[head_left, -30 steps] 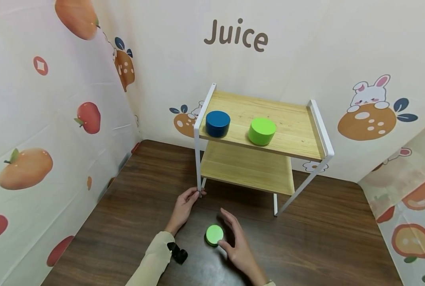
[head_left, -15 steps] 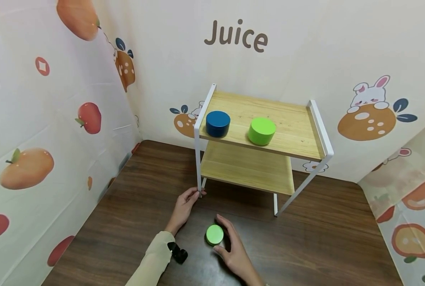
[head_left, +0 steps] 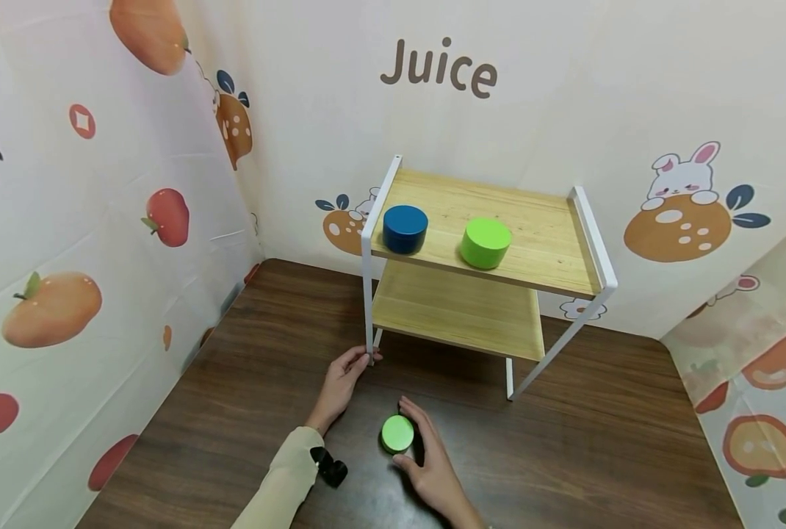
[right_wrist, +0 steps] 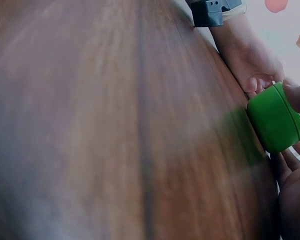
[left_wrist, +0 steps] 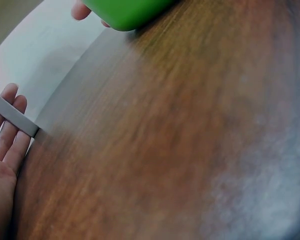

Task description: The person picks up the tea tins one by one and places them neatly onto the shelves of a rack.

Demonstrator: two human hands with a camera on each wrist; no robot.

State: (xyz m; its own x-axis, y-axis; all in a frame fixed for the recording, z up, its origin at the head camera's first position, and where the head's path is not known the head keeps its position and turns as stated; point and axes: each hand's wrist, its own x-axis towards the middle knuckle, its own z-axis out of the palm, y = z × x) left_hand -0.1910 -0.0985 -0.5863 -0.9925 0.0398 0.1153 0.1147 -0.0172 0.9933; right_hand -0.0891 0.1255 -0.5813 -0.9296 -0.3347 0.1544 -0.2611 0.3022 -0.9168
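A small round green lidded box [head_left: 397, 433] rests on the brown wood-grain surface, with a lid seam visible in the right wrist view. Around its right side my right hand [head_left: 433, 470] is spread, thumb near the box's front edge and fingers beyond it; firm contact cannot be made out. My left hand [head_left: 340, 382] holds the foot of the front left leg [head_left: 367, 308] of a two-tier shelf [head_left: 545, 228], thumb in front and fingers behind. The left wrist view shows the left fingers [left_wrist: 9, 130] behind the pale leg.
On the top tier stand a blue round box [head_left: 405, 230] and a larger green round box [head_left: 485, 243], near the front edge. The lower tier [head_left: 459, 308] is bare wood. A fruit-print curtain [head_left: 287, 110] surrounds the surface. A black wrist camera [head_left: 330, 467] is strapped to the left wrist.
My right hand has shifted slightly down and left, bringing its fingers and thumb closer around the small green box. The left hand and the shelf have stayed put.
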